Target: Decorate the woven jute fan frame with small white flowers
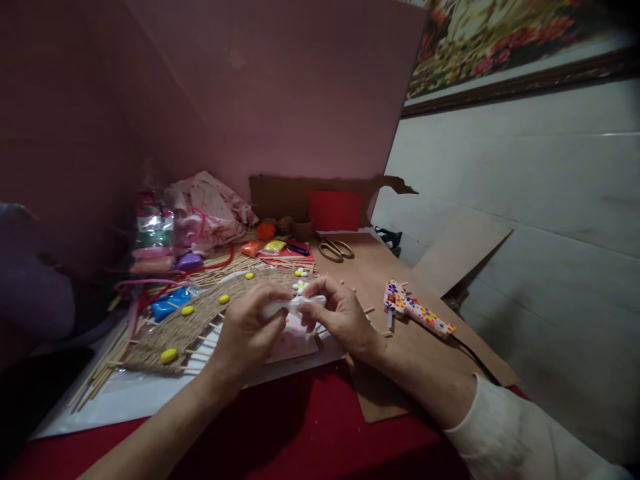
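Observation:
Between my two hands is a soft white piece of modelling clay [274, 307], pinched from both sides. My left hand [249, 333] closes thumb and fingers on its left end. My right hand [346, 319] grips the right end, its fingertips partly covering the clay. Behind and below them lies a curved fan-shaped panel of woven twine [205, 321] on thin sticks. Yellow clay ovals [169, 356] dot the panel, and a white-petalled flower [301, 287] with a yellow centre sits just beyond my fingers. A pink spotted sheet [293, 343] shows under my hands.
To the right, a flower-patterned glue gun [417, 310] rests on brown cardboard [370, 260]. Scissors [336, 250] lie farther back, near yellow [275, 247] and orange clay packets [252, 247]. A blue packet [170, 303], purple clay [189, 261] and crumpled pink fabric [213, 210] are at left.

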Demonstrator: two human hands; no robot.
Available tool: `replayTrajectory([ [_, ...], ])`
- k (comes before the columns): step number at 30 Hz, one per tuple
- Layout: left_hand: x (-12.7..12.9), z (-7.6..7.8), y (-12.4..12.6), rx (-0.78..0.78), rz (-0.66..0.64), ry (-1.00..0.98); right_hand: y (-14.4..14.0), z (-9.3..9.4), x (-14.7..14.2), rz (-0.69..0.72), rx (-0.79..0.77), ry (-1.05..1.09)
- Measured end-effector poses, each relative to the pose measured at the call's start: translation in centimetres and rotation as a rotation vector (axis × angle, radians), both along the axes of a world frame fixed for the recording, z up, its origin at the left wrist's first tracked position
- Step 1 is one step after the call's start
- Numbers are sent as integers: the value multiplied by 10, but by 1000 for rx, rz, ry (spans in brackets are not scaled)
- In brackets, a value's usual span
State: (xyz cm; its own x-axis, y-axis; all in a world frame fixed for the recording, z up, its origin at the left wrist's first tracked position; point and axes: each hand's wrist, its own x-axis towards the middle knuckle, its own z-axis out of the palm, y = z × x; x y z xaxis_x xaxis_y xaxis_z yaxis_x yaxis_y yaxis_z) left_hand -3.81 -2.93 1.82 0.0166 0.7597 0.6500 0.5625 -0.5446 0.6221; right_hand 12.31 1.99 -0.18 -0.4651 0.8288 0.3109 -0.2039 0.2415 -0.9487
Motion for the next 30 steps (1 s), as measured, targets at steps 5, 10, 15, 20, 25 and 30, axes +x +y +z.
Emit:
replayTrajectory([
  [5, -3, -7, 3, 183, -38, 149, -2, 1, -2, 8, -11, -49],
  [10, -3, -7, 1, 111, -48, 143, -1, 2, -1, 21, 14, -58],
  [15, -3, -7, 1, 143, -54, 191, 0, 1, 1, 0, 88, -82],
  [20, -2, -9, 2, 126, -23, 202, -6, 0, -1, -19, 35, -57],
  [25, 0, -4, -1, -60, 40, 123, -6, 7, -1, -60, -79, 35],
  [30, -9, 3, 6, -404, 124, -325, 9, 24, 14, -61, -184, 406],
])
